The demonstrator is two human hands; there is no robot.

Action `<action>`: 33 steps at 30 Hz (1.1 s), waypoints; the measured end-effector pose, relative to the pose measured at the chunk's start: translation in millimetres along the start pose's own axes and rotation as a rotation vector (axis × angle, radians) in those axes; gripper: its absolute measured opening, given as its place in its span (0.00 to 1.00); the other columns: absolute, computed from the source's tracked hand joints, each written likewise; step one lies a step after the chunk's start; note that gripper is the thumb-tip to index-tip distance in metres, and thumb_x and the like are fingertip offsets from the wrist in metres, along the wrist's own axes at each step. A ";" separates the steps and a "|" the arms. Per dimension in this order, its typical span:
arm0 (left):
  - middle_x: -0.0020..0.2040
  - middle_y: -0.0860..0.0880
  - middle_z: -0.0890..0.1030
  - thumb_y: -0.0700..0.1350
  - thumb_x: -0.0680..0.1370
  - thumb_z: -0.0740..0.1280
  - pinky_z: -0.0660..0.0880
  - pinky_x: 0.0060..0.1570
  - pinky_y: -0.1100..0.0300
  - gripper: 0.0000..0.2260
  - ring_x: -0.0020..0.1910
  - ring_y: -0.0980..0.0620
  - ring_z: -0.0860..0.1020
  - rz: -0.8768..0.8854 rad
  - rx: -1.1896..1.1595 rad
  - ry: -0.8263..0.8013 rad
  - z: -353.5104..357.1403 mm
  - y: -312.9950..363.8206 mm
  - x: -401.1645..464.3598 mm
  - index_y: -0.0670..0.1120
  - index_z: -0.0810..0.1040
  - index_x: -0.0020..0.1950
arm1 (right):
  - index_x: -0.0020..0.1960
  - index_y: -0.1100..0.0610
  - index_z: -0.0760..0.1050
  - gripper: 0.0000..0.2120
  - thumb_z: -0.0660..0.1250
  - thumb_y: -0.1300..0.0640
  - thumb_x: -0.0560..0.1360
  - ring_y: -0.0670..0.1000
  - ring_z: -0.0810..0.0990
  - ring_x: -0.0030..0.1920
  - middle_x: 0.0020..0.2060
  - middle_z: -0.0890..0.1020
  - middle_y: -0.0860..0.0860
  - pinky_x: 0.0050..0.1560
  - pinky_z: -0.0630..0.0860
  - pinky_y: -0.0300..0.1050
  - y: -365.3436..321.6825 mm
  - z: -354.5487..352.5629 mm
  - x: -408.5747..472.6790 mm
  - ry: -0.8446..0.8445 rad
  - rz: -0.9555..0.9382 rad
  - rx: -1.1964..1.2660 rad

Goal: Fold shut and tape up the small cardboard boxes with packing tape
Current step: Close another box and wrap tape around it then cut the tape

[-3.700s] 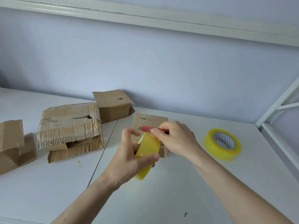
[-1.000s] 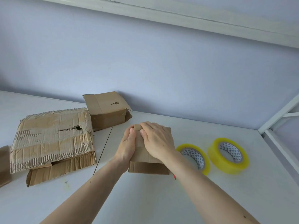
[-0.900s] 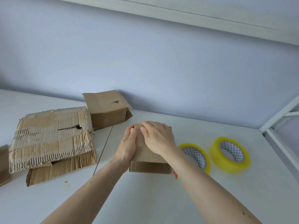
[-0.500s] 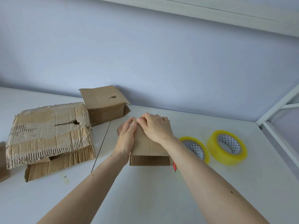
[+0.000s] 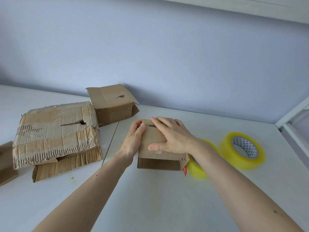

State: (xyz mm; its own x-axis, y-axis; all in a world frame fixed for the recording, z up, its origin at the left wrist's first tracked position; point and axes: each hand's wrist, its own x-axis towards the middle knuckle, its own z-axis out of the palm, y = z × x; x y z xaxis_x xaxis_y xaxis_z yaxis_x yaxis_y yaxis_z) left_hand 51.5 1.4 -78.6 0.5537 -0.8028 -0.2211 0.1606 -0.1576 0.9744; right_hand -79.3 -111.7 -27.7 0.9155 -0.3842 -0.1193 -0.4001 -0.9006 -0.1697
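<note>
Head view: a small cardboard box [image 5: 160, 148] sits on the white bench [image 5: 150, 198] at the middle of the scene, under both hands. The right hand [image 5: 173, 136] lies flat on the box's top flap, fingers [image 5: 160, 122] straight and spread toward the far edge, thumb stretched left along the near part of the flap over a strip of clear tape; it presses rather than grasps. The left hand [image 5: 133, 139] rests against the box's left side, its fingers lightly bent round the far left corner, touching the cardboard. The near face of the box is bare, and a side flap sticks out at its near right corner.

Just right of the box, partly hidden by the right wrist, lies a yellow tape roll [image 5: 197, 168], with a sliver of something red [image 5: 185, 170] showing between it and the box. A second yellow tape roll [image 5: 242, 152] lies flat farther right, apart from the first. To the left sits a large battered box [image 5: 55, 136] with torn corrugated skin, behind it a smaller open box [image 5: 113, 104] against the wall, and at the left edge part of another cardboard piece [image 5: 6, 161]. A pale blue wall [image 5: 150, 56] rises behind the bench; a white metal frame [image 5: 294, 114] stands at the far right.
</note>
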 end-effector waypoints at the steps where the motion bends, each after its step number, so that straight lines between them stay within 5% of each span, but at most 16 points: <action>1: 0.57 0.51 0.79 0.55 0.84 0.59 0.76 0.55 0.54 0.08 0.55 0.51 0.77 0.006 0.001 0.000 -0.2 -0.7 -0.1 0.59 0.73 0.62 | 0.82 0.51 0.43 0.51 0.62 0.27 0.72 0.49 0.50 0.78 0.79 0.53 0.45 0.76 0.48 0.50 0.5 -0.5 0.2 -0.020 -0.006 -0.002; 6: 0.57 0.50 0.79 0.56 0.84 0.60 0.74 0.51 0.56 0.10 0.54 0.51 0.77 0.010 -0.029 -0.010 -1.1 0.0 -0.5 0.57 0.72 0.64 | 0.82 0.51 0.41 0.58 0.71 0.30 0.67 0.49 0.48 0.78 0.79 0.50 0.45 0.78 0.47 0.51 3.7 -3.8 -0.4 -0.083 -0.026 -0.008; 11: 0.56 0.49 0.79 0.54 0.84 0.59 0.76 0.51 0.56 0.12 0.52 0.51 0.78 -0.003 -0.048 -0.043 -3.1 3.0 -2.5 0.56 0.72 0.66 | 0.80 0.51 0.50 0.52 0.52 0.20 0.67 0.52 0.55 0.78 0.78 0.58 0.48 0.76 0.52 0.55 -14.6 1.2 2.7 0.018 0.086 0.008; 17: 0.56 0.49 0.78 0.54 0.85 0.58 0.75 0.54 0.54 0.08 0.54 0.50 0.77 0.015 -0.040 -0.041 -1.9 3.2 -3.0 0.58 0.73 0.61 | 0.81 0.52 0.48 0.52 0.69 0.30 0.70 0.50 0.53 0.77 0.78 0.56 0.46 0.76 0.50 0.53 -7.9 -5.4 -0.5 -0.041 0.033 0.044; 26: 0.58 0.49 0.79 0.57 0.84 0.58 0.76 0.49 0.57 0.13 0.54 0.50 0.79 -0.017 -0.078 -0.041 -0.5 4.1 -5.1 0.57 0.71 0.67 | 0.75 0.48 0.61 0.29 0.49 0.33 0.81 0.54 0.64 0.71 0.72 0.67 0.49 0.70 0.58 0.55 -15.2 0.6 11.7 0.045 0.154 0.057; 33: 0.57 0.49 0.79 0.55 0.85 0.57 0.74 0.49 0.58 0.11 0.54 0.51 0.78 0.016 -0.064 -0.042 -0.3 3.7 -6.7 0.57 0.72 0.66 | 0.47 0.52 0.78 0.21 0.51 0.43 0.84 0.54 0.74 0.55 0.47 0.79 0.49 0.55 0.62 0.53 -22.4 4.8 41.2 0.255 0.397 0.196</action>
State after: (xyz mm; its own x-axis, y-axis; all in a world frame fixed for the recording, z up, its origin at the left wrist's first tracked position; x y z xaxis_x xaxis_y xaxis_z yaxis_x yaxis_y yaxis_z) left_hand 48.6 6.3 -73.5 0.5218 -0.8287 -0.2027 0.2052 -0.1088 0.9727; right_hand -32.9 -106.4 -33.5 0.6628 -0.7483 0.0266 -0.6972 -0.6297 -0.3427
